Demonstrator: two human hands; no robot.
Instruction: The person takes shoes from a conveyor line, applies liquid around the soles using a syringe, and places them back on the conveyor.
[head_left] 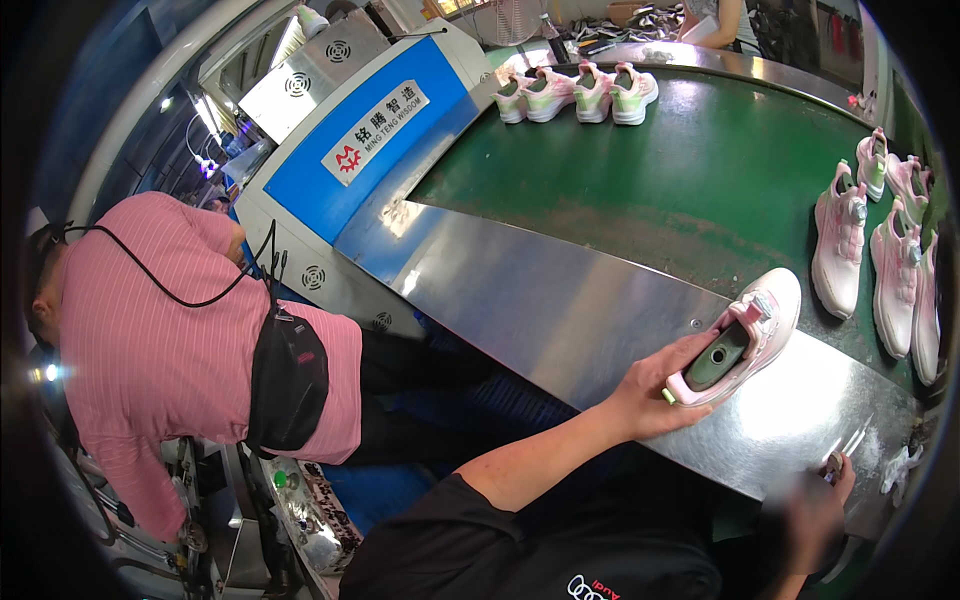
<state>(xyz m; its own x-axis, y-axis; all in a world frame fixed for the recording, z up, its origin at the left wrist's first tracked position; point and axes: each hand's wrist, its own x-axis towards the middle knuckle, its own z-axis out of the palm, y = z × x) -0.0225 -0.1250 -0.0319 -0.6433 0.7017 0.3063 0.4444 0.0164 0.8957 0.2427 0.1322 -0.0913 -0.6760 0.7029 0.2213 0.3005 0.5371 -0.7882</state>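
Observation:
My left hand (pixel 655 388) is closed around the heel and side of a pale pink and white sneaker (pixel 770 345), held tilted above the metal ledge. A dark green shoe last (pixel 718 357) with a round hole sits inside the shoe's opening. The shoe has a dial on its tongue and a light green heel tab. Down at the ledge's near right, my right hand (pixel 822 515) is partly blurred. Its fingers are closed on a small metal tool (pixel 832 466) with thin pale tips, whose exact kind I cannot make out.
A green conveyor belt (pixel 600 200) lies beyond the metal ledge (pixel 560 300). Several sneakers (pixel 592 95) stand at its far side, and more (pixel 840 240) at the right. A blue and white machine (pixel 350 140) stands left. A person in a pink shirt (pixel 190 320) bends nearby.

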